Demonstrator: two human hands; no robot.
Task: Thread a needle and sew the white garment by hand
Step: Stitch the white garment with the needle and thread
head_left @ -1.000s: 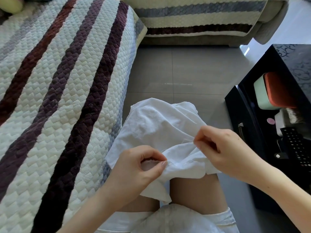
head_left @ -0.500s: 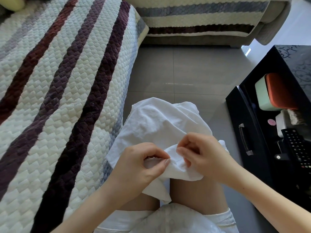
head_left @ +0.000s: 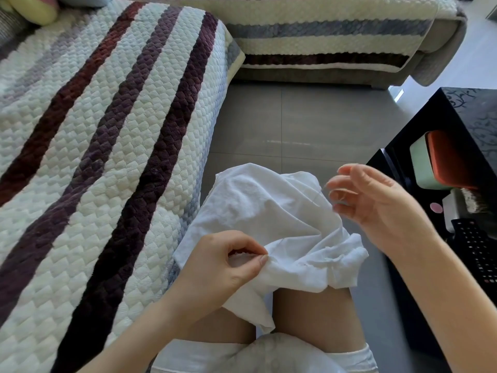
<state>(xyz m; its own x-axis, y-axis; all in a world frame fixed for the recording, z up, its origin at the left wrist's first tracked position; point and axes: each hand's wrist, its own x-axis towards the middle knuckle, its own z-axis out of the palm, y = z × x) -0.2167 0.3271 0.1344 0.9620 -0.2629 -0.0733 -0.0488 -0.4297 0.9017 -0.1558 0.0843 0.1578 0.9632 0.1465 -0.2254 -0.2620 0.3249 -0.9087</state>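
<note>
The white garment (head_left: 271,211) lies crumpled over my bare knees. My left hand (head_left: 223,267) pinches a fold of it between thumb and forefinger at the near edge. My right hand (head_left: 373,203) is lifted above the garment's right side, fingers loosely curled and pointing left. A thin needle (head_left: 323,187) shows faintly at its fingertips, and the hand seems to pinch it. The thread is too fine to make out.
A sofa with a striped quilted cover (head_left: 102,162) runs along my left, and another section (head_left: 322,36) stands ahead. Grey tiled floor (head_left: 282,122) lies between them. On my right a black cabinet (head_left: 473,117) holds an orange-and-green box (head_left: 430,165) and a remote (head_left: 476,246).
My right hand has left the fabric beside my left hand and risen up and to the right, its fingers loosening. My left hand keeps its pinch on the garment.
</note>
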